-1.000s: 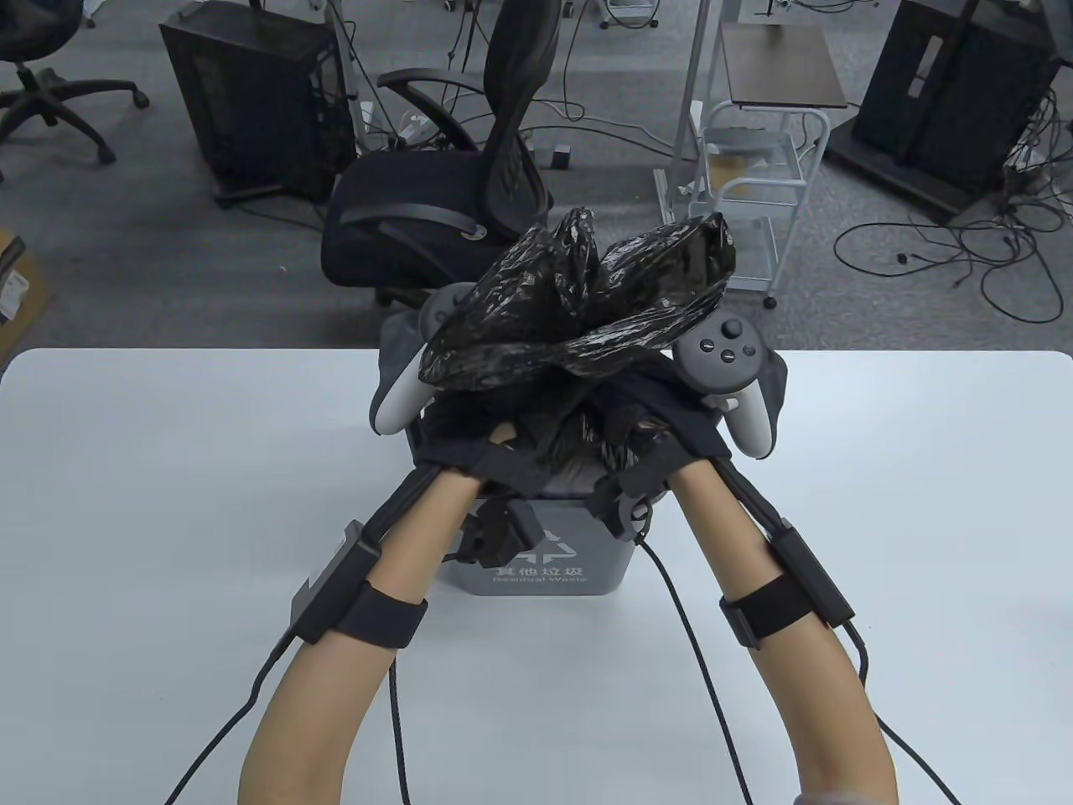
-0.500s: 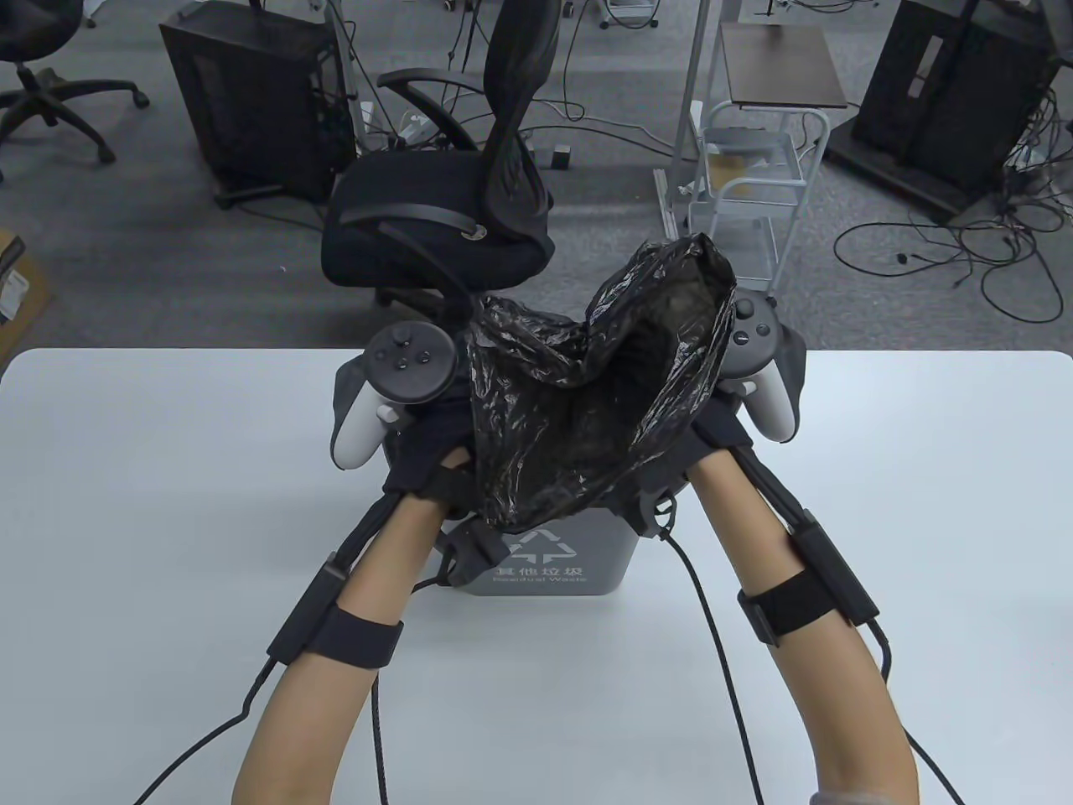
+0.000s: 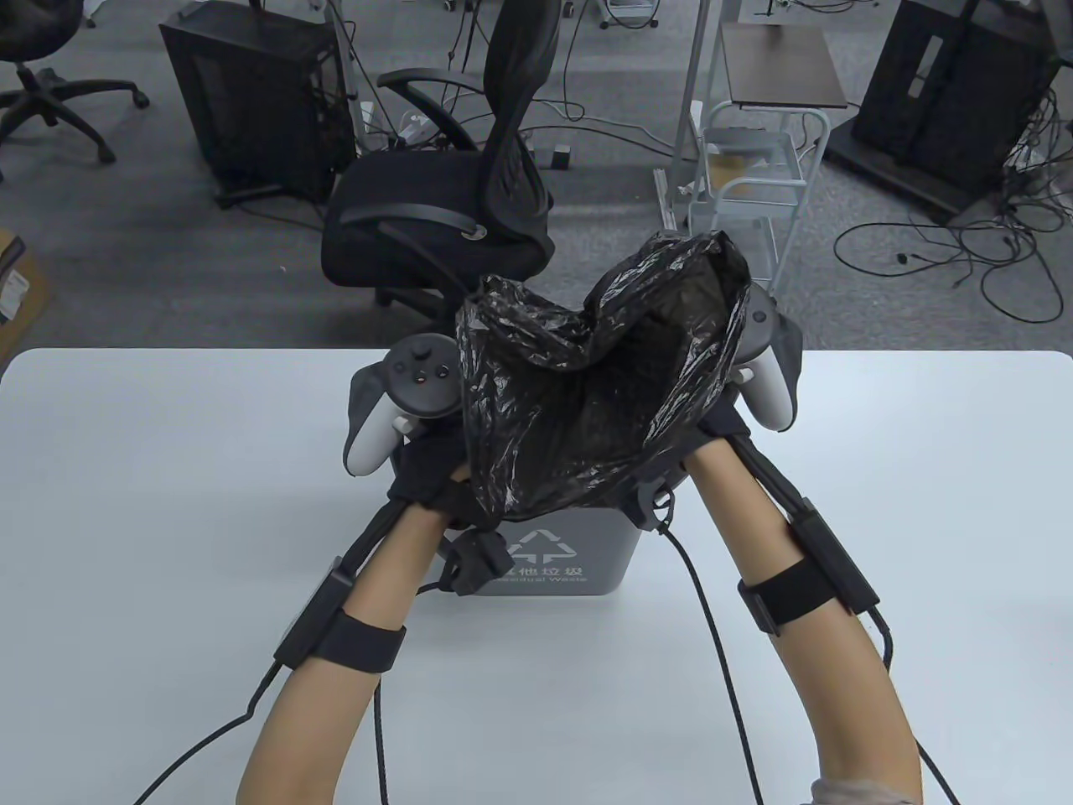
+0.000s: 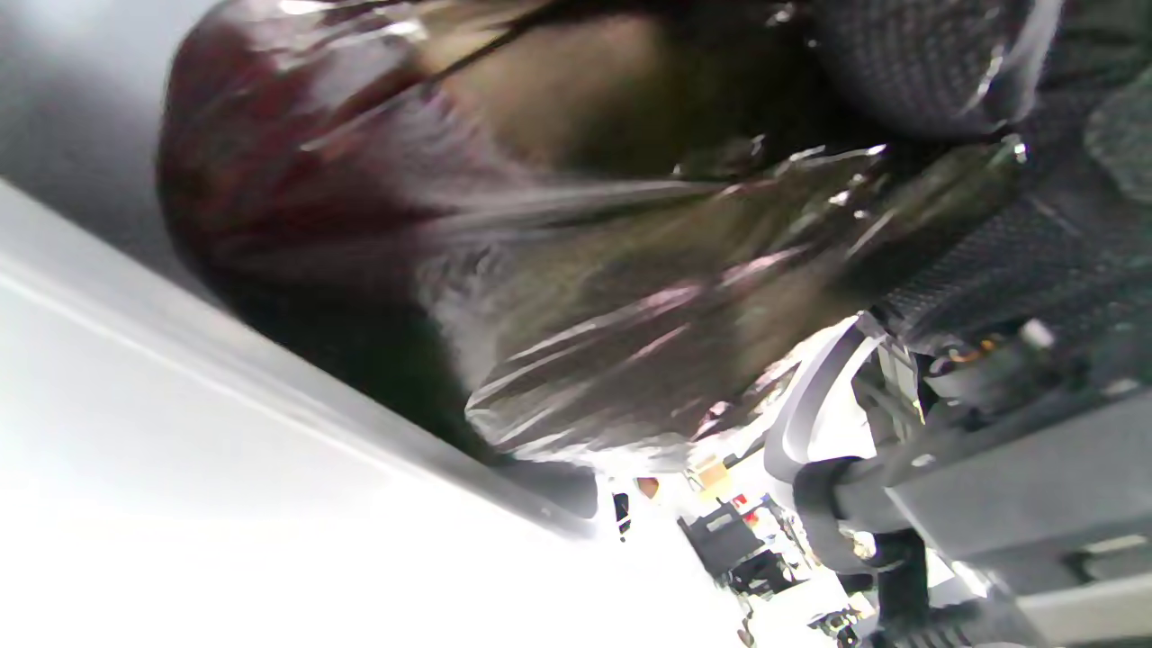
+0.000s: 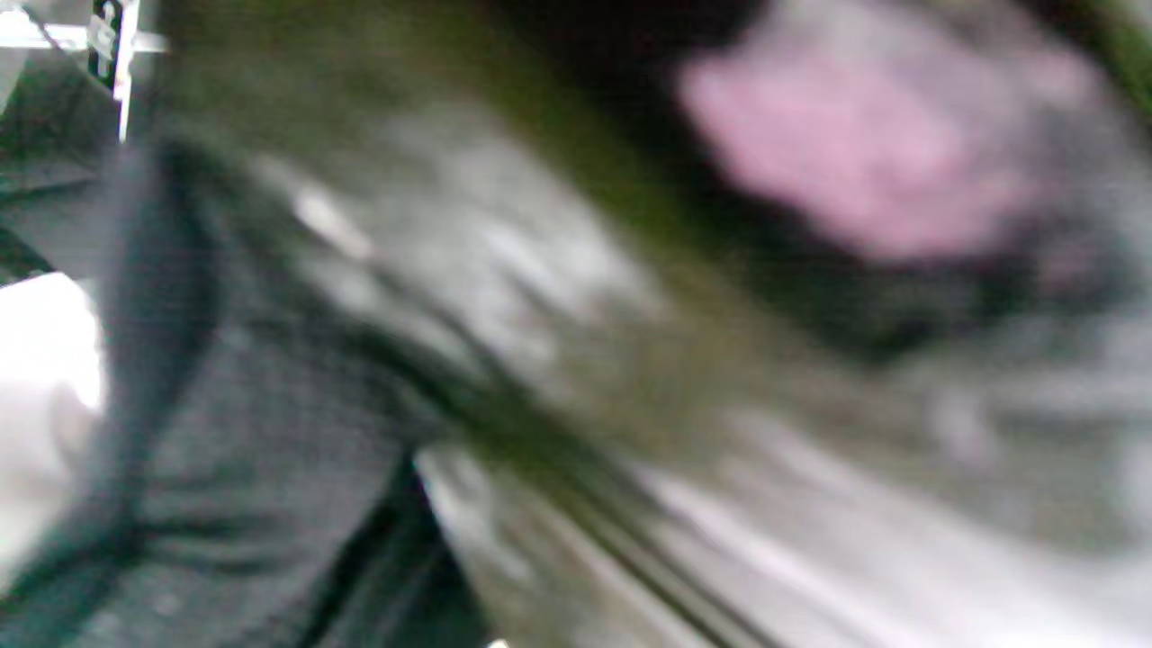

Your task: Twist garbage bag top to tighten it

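Note:
A black garbage bag stands pulled up out of a grey waste bin at the middle of the white table. Its mouth gapes open towards me, and its rim rises to two peaks. My left hand holds the bag's left side and my right hand holds its right side. The film hides the fingers of both. In the left wrist view the stretched glossy bag fills the frame, and gloved fingers press against it. The right wrist view is blurred, showing only bag film.
The bin stands near the table's far edge. Beyond that edge are a black office chair, a white trolley and dark cabinets on a cable-strewn floor. Sensor cables trail from both forearms across the table towards me.
A second ago the bag top was bunched between my close-set hands. They have moved apart, opening the mouth wide. In the last half second the left hand shifted slightly right.

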`<action>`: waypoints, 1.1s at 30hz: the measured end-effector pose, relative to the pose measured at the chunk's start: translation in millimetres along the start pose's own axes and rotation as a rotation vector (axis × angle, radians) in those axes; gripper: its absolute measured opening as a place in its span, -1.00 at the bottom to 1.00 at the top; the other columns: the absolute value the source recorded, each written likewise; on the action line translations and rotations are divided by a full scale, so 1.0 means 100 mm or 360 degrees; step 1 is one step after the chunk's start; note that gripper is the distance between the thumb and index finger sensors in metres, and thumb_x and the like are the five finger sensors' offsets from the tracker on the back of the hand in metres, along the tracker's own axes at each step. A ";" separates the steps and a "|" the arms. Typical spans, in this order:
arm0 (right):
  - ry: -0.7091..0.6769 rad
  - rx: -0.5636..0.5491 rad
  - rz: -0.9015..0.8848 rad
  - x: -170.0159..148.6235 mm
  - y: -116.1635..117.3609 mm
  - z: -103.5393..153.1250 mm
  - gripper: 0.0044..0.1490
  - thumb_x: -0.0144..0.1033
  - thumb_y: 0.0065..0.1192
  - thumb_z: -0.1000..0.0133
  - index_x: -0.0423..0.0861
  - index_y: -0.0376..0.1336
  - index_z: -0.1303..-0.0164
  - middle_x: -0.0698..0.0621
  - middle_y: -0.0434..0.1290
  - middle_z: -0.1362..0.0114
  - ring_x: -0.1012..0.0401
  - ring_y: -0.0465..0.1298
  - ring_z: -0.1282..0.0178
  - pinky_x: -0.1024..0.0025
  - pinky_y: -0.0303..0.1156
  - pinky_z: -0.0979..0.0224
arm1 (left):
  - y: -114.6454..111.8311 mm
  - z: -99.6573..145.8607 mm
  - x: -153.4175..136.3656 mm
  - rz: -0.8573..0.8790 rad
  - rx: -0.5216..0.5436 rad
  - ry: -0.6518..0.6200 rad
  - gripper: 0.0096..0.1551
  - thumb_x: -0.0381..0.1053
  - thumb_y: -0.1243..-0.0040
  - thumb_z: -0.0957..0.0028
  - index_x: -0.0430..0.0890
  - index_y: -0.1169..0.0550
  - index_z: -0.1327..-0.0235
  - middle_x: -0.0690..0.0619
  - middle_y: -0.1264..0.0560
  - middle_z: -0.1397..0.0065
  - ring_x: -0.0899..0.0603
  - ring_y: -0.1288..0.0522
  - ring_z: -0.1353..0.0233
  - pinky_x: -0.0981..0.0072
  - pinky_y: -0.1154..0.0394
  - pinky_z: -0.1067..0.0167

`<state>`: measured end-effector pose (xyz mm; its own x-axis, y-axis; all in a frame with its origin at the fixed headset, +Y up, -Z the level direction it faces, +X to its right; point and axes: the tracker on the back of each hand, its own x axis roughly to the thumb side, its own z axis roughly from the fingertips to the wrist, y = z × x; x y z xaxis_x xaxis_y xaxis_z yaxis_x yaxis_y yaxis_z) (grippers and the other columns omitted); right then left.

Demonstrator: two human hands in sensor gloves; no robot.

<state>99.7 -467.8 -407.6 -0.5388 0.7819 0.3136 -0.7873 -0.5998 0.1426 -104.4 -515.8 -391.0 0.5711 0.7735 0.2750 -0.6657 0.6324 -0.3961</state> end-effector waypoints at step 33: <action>-0.0150 0.0364 0.0057 0.17 -0.07 -0.12 -0.33 -0.03 0.04 -0.35 0.03 0.26 -0.69 -0.36 0.01 -0.83 -0.42 -0.16 -0.72 -0.39 -0.31 -0.56 | 0.06 -0.19 0.05 0.0322 -0.0090 -0.0181 -0.43 0.40 -0.18 -0.16 0.36 -0.36 -0.43 0.34 -0.20 -0.83 -0.08 0.19 -0.92 -0.27 0.45 -0.52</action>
<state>92.3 -448.0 -414.2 -0.5262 0.7466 0.4071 -0.6742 -0.6580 0.3355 -96.6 -509.0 -409.3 0.3687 0.8862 0.2807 -0.7315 0.4629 -0.5006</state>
